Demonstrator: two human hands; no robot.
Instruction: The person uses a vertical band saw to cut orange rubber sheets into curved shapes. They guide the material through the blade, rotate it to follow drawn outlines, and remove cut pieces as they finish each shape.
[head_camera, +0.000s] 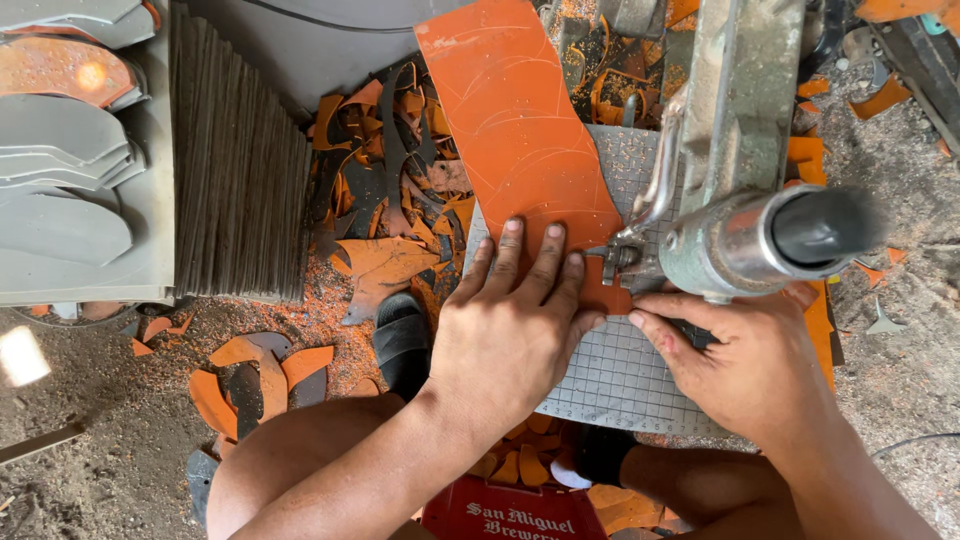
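Note:
An orange rubber sheet (510, 120) with curved scratch lines lies across the grey gridded table (610, 380) of a cutting machine (740, 180). My left hand (515, 320) presses flat on the sheet's near end, fingers spread, just left of the blade. My right hand (745, 360) rests on the table under the machine's arm, fingertips touching the sheet's edge near the blade (615, 260). Whether the right hand pinches the sheet is hidden by the machine.
A stack of grey rubber sheets (240, 160) and grey sole-shaped cutouts (65, 180) sit at the left. Orange and dark offcuts (400, 180) litter the dirt floor. A red plastic crate (510, 515) stands between my knees, and a dark sandal (400, 335) lies nearby.

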